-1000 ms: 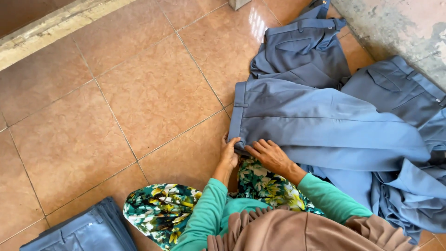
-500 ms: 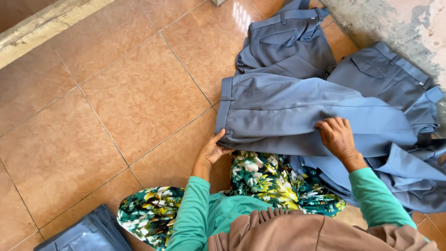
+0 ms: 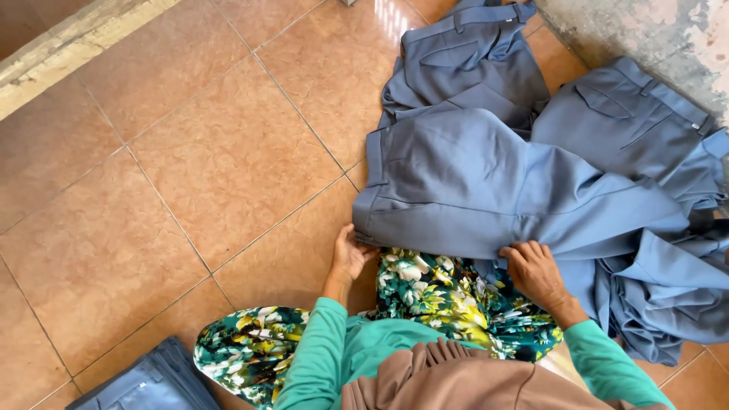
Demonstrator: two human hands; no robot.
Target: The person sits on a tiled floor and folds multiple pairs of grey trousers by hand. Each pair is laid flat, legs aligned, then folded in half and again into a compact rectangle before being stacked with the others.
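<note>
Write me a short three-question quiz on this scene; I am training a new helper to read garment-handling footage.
1. True or false: the left hand grips the waistband corner of the grey-blue fabric trousers spread on the tiled floor.
2. Where does the right hand rest? A on the bare tiles, B on the lower edge of the spread trousers, C on the concrete wall.
3. Fill in: a folded stack of grey-blue garments lies at the person's ___ side.

Key: 1 true; 2 B; 3 left.
</note>
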